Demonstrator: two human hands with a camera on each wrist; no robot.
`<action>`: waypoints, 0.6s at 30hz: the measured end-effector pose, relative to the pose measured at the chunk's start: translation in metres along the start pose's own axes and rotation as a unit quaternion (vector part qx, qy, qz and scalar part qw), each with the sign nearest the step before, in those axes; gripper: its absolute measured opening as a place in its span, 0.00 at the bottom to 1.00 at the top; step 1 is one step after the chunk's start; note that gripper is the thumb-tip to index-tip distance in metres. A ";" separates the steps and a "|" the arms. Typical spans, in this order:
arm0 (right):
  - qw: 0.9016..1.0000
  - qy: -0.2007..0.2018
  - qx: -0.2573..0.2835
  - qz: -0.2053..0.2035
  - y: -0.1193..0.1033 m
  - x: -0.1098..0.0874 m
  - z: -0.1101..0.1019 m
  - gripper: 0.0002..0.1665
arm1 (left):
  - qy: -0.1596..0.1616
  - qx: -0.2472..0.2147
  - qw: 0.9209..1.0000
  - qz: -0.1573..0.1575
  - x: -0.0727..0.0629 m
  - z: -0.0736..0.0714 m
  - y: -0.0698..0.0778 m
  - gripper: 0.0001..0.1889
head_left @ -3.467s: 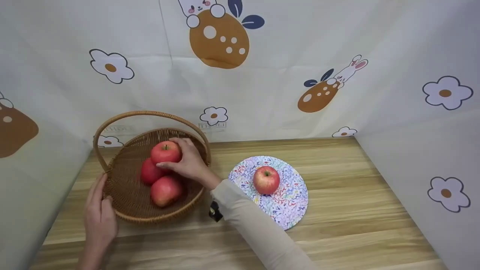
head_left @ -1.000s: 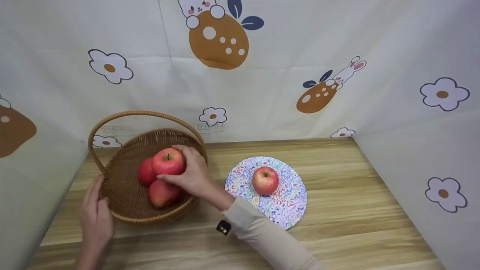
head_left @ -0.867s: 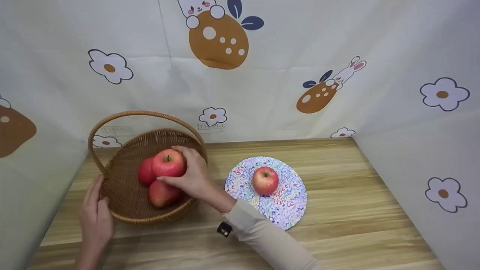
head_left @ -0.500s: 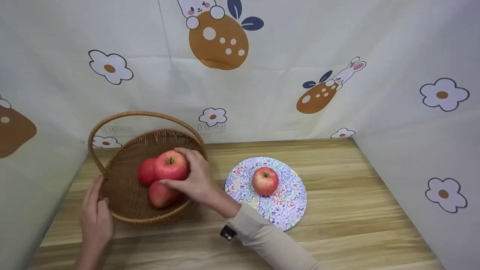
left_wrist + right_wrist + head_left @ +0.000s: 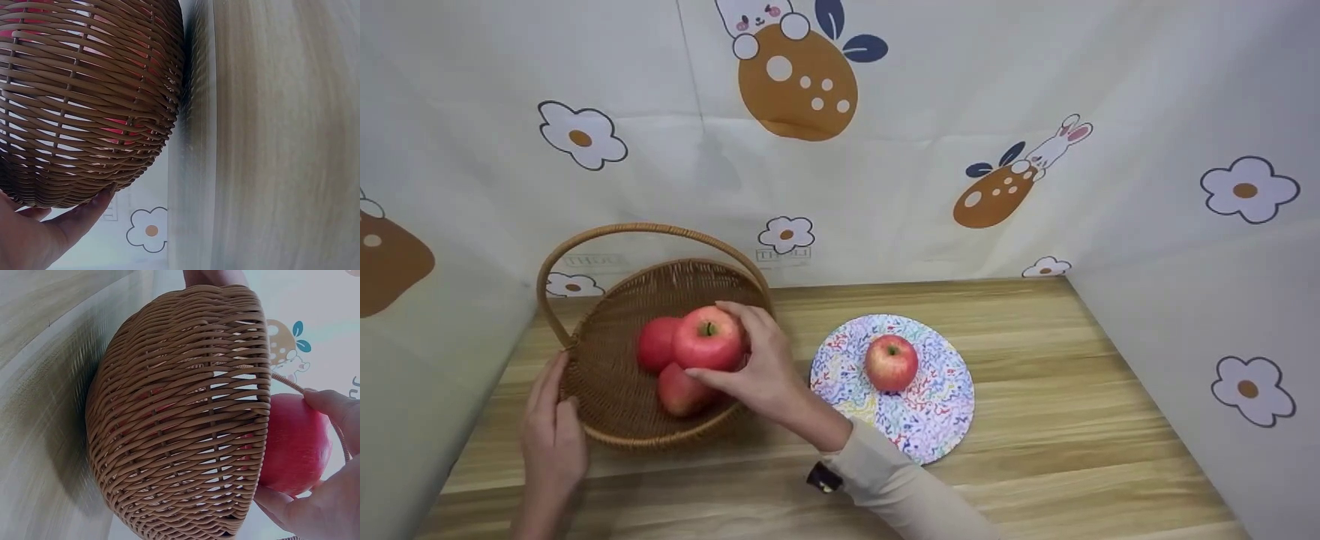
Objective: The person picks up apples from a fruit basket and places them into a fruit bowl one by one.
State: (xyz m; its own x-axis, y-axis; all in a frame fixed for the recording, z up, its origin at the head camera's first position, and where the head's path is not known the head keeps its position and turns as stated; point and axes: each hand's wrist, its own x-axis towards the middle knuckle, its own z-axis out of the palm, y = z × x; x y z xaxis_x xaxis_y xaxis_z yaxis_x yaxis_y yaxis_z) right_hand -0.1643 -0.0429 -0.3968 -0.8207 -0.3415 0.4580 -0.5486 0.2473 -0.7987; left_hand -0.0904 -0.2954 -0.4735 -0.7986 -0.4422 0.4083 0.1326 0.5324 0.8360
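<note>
My right hand (image 5: 769, 375) grips a red apple (image 5: 709, 341) by its sides, thumb and fingers around it, stem up. In the right wrist view this apple (image 5: 292, 444) shows above the rim of the wicker basket (image 5: 180, 422). Two more red apples lie in the basket (image 5: 600, 382): one apple (image 5: 657, 343) behind, another apple (image 5: 681, 394) nearer, partly hidden by the held one and my thumb. My left hand (image 5: 553, 442) rests against the basket's left side with its fingers fairly straight. The left wrist view has my left thumb (image 5: 84, 216) touching the woven wall.
Right of the basket, a round mat or plate with a multicoloured pattern (image 5: 941, 405) bears one red apple (image 5: 891, 364). The basket's tall handle (image 5: 645, 227) arches over its back. Printed curtains (image 5: 885, 195) enclose the wooden table (image 5: 1072, 420) at the back and sides.
My right hand has carried its apple rightward and toward me, from the rear apple to above the nearer one. The basket shifted slightly left earlier. My left hand stays on its side.
</note>
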 end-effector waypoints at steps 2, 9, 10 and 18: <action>1.000 0.002 0.006 0.000 -0.001 -0.002 -0.001 0.45 | 0.000 0.000 1.000 -0.001 0.000 0.000 0.000 0.30; 1.000 0.002 0.006 -0.002 -0.003 -0.008 -0.006 0.45 | 0.004 -0.002 1.000 0.000 -0.001 0.000 0.000 0.29; 1.000 0.002 0.007 -0.003 -0.004 -0.009 -0.007 0.45 | 0.005 -0.002 1.000 0.001 -0.001 0.000 0.000 0.29; 1.000 0.011 0.011 -0.020 -0.005 -0.016 -0.013 0.44 | 0.007 -0.003 1.000 0.000 -0.002 0.001 0.000 0.29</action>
State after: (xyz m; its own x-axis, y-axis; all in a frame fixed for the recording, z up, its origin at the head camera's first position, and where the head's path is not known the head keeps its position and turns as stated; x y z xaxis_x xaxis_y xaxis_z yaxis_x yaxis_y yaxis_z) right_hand -0.1511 -0.0267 -0.3949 -0.8011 -0.3311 0.4985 -0.5781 0.2125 -0.7878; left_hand -0.0897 -0.2944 -0.4749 -0.7908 -0.4521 0.4127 0.1354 0.5283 0.8382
